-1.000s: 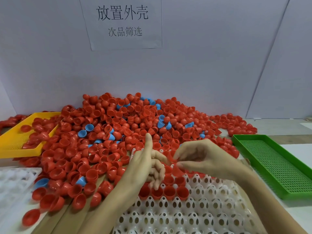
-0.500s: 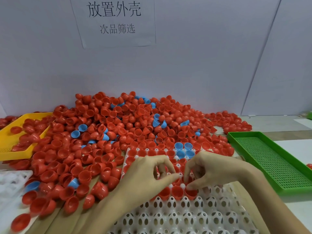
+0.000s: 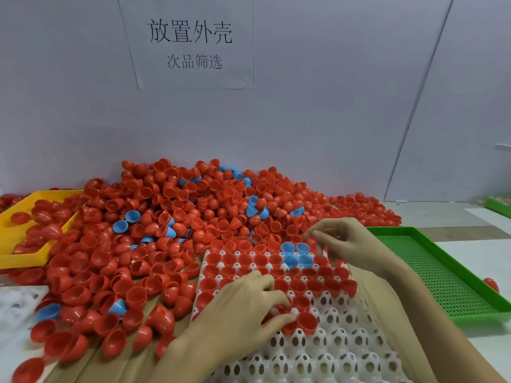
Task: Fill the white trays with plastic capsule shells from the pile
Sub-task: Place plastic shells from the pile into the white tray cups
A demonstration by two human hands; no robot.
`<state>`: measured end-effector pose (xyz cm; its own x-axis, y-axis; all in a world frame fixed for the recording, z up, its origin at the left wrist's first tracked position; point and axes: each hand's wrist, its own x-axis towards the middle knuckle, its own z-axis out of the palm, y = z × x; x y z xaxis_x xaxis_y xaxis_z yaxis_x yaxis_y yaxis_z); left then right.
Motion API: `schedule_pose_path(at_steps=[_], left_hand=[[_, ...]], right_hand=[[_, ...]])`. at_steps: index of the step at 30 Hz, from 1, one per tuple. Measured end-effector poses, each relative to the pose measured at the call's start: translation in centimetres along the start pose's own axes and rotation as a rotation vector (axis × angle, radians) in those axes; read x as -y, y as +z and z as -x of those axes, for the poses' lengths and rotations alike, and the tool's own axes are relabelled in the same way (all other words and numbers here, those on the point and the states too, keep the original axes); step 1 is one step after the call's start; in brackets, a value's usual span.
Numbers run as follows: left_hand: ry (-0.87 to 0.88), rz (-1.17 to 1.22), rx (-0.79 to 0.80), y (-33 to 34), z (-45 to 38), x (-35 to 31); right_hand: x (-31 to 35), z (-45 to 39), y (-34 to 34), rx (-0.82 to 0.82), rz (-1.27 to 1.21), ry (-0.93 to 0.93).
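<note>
A big pile of red capsule shells (image 3: pixel 210 205), with a few blue ones mixed in, spreads over the table against the back wall. The white tray (image 3: pixel 331 352) lies in front of me. Its far rows hold red shells and a small cluster of blue shells (image 3: pixel 297 254); its near sockets are bare. My left hand (image 3: pixel 243 308) is curled over the tray's middle rows and pinches red shells between thumb and fingers, beside a seated red shell (image 3: pixel 307 322). My right hand (image 3: pixel 345 241) hovers over the tray's far right corner at the pile's edge, fingers loosely curled and blurred, with nothing seen in it.
A yellow tray (image 3: pixel 16 261) with some red shells sits at the left. A green perforated tray (image 3: pixel 442 272) lies at the right. Part of another white tray (image 3: pixel 16 302) shows at the lower left. Brown cardboard (image 3: pixel 132 366) lies under the loose shells. A paper sign (image 3: pixel 193 42) hangs on the wall.
My right hand has lifted off the tray's middle and moved right and away toward the pile. My left hand has stayed low over the tray, shifted slightly nearer. The camera has tilted.
</note>
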<state>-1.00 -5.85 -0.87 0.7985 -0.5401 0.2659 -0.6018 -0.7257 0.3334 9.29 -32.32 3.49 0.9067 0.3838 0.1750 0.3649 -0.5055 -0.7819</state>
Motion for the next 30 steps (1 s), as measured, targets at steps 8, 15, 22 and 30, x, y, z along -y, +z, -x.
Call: schedule_pose_path(at_steps=[8,15,22,30], left_hand=[[-0.005,-0.01,-0.144,-1.2,-0.3,-0.1],[-0.029,-0.025,-0.194,-1.3,-0.1,0.2],[-0.139,0.017,-0.354,-1.3,-0.4,0.9],[-0.188,0.182,-0.521,-1.5,-0.5,1.5]], right_hand=[[-2.7,-7.4,1.4,-0.166,0.653,-0.059],[-4.1,-8.3,2.7,-0.279,0.828,-0.064],[-2.5,-5.5,2.1,-0.44,0.317,-0.029],[0.9,-2.4,2.7,-0.263,-0.244,0.162]])
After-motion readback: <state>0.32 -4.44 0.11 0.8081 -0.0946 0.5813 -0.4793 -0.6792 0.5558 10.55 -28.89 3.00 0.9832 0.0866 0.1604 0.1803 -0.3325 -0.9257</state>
